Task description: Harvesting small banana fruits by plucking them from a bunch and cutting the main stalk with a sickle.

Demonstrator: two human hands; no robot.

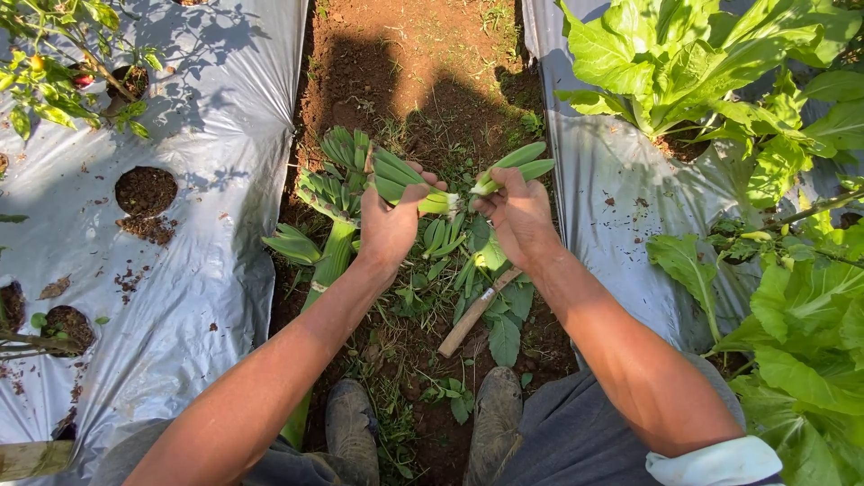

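My left hand grips a cluster of small green bananas by its cut end. My right hand holds a smaller piece of green bananas a little to the right. The pale cut ends of the two pieces nearly meet between my hands. Below my left hand lies a thick green banana stalk with more small banana clusters on it, resting on the soil. A wooden-handled tool lies on the ground under my right wrist.
Silver plastic mulch with planting holes covers the bed at left, and another sheet lies at right. Large leafy green plants fill the right side. A chilli plant stands upper left. My boots stand on the dirt furrow.
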